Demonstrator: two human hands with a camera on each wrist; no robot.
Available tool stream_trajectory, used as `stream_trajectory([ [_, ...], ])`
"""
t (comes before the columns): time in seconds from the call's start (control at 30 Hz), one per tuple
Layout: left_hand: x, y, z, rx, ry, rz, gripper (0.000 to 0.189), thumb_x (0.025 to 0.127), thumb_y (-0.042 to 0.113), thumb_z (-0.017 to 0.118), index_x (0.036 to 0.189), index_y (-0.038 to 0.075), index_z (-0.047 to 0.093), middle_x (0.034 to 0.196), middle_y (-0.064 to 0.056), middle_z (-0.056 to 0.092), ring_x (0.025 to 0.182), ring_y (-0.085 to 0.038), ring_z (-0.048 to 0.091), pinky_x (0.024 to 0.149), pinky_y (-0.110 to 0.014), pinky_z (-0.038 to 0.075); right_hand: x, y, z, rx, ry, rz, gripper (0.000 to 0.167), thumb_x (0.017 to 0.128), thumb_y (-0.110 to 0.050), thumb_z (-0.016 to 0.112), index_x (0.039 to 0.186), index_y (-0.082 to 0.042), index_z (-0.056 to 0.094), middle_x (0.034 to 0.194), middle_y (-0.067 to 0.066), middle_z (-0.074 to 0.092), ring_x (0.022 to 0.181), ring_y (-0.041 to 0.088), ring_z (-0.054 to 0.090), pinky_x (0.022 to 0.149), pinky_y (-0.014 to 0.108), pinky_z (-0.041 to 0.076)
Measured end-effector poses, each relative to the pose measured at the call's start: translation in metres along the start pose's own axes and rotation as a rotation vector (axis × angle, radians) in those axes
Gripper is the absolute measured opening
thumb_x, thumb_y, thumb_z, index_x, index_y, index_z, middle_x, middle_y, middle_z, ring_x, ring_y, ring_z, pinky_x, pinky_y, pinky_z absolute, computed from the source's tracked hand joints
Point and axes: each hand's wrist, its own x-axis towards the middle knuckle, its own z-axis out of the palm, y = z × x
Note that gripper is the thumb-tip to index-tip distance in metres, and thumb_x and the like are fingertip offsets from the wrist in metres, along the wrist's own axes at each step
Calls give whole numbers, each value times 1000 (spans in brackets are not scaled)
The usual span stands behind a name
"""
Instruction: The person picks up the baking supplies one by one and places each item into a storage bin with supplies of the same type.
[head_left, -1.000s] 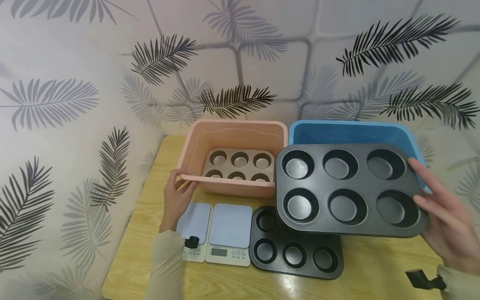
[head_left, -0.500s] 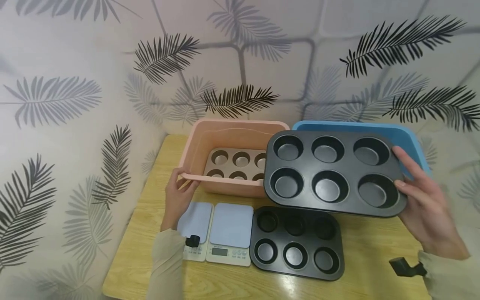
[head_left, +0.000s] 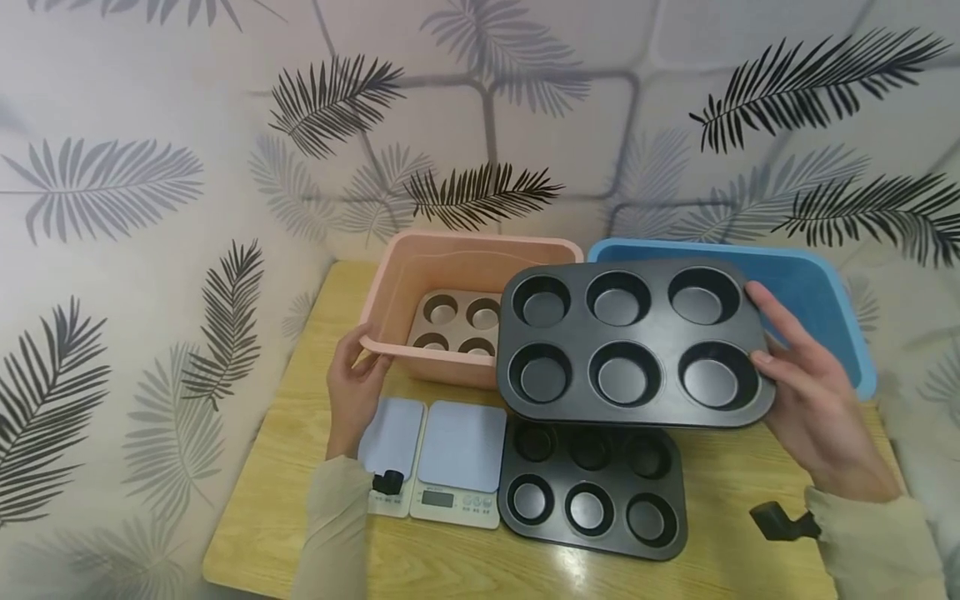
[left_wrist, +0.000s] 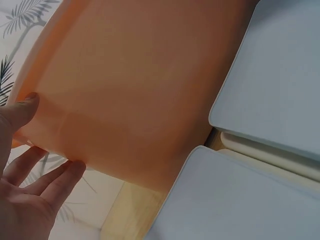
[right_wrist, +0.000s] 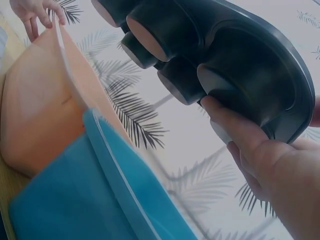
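My right hand (head_left: 813,417) grips a dark six-cup muffin pan (head_left: 579,335) by its right end. The pan hangs level in the air, overlapping both bins in the head view. In the right wrist view, fingers (right_wrist: 240,125) curl beneath the pan's cup undersides. My left hand (head_left: 354,396) pinches the front left corner rim of a pink plastic bin (head_left: 438,367), its thumb (left_wrist: 22,111) against the wall. Inside that bin lies a champagne-coloured muffin pan (head_left: 461,327), its right part hidden by the held pan. Another dark muffin pan (head_left: 562,533) lies on the table.
A blue bin (head_left: 817,292) stands right of the pink one, against the patterned wall (head_left: 600,117). Two kitchen scales, the right scale (head_left: 461,450) and the left scale (head_left: 393,437), sit left of the lower pan on the wooden table (head_left: 270,500).
My right hand has carried the dark muffin pan leftward and up, from in front of the blue bin to over the pink bin's right part. The left hand stays on the rim.
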Motion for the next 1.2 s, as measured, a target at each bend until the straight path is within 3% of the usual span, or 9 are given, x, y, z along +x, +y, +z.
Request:
stream_trajectory([
  [0.13, -2, 2, 2, -42, 35, -61, 58, 97, -10, 74, 152, 4, 61, 154, -25, 61, 133, -55, 65, 98, -23, 62, 8, 5, 5, -83, 42, 1, 72, 110, 18, 19, 176, -7, 10, 179, 7, 34, 154, 16, 52, 113, 30, 57],
  [0.23, -4, 3, 3, -49, 59, -107, 63, 98, -8, 76, 156, 11, 60, 156, -25, 61, 126, -40, 73, 97, -23, 62, 15, 9, 9, -127, 68, 15, 71, 111, 16, 23, 176, -9, 13, 178, 6, 35, 153, 13, 53, 112, 27, 56],
  [0.33, -5, 1, 2, -52, 74, -114, 67, 97, -6, 77, 158, 15, 59, 154, -24, 63, 126, -36, 74, 97, -22, 62, 22, 13, 10, -166, 97, 39, 70, 112, 14, 26, 177, -12, 16, 177, 6, 35, 152, 12, 54, 110, 27, 57],
  [0.43, -5, -3, 1, -62, 76, -96, 66, 96, -5, 79, 157, 14, 60, 152, -25, 64, 129, -47, 70, 96, -23, 63, 28, 18, 10, -189, 113, 70, 69, 114, 10, 29, 177, -14, 18, 175, 4, 38, 151, 11, 54, 109, 27, 57],
  [0.47, -5, -4, 0, -61, 75, -93, 66, 96, -5, 79, 157, 14, 60, 152, -25, 64, 131, -54, 67, 96, -23, 63, 30, 20, 10, -174, 113, 76, 68, 114, 10, 29, 177, -15, 18, 173, 4, 41, 149, 11, 56, 108, 27, 58],
  [0.9, 0, -2, -1, -55, 63, -73, 63, 96, -5, 80, 154, 10, 60, 152, -25, 64, 129, -56, 67, 95, -22, 63, 60, 44, 16, 6, 143, 147, 71, 116, 2, 38, 178, -18, 10, 156, 6, 62, 129, 19, 74, 97, 33, 65],
  [1.0, 1, -2, -1, -50, 68, -77, 62, 96, -4, 80, 153, 10, 61, 151, -24, 66, 128, -52, 69, 95, -22, 63, 72, 51, 18, 20, 163, 187, 74, 116, 0, 41, 178, -19, 5, 156, 4, 61, 129, 18, 74, 97, 34, 66],
  [1.1, 0, -1, -1, -48, 66, -90, 61, 96, -4, 79, 153, 11, 61, 150, -22, 67, 125, -40, 74, 97, -23, 63, 84, 59, 21, 15, 190, 224, 76, 116, -2, 44, 178, -20, 4, 153, 4, 61, 126, 17, 74, 96, 33, 66],
  [1.2, -2, -1, -2, -48, 64, -103, 62, 97, -4, 79, 154, 11, 61, 151, -21, 67, 118, -22, 77, 97, -24, 63, 94, 67, 26, -28, 219, 253, 76, 116, -6, 48, 178, -22, 7, 145, 3, 64, 116, 15, 76, 82, 26, 64],
])
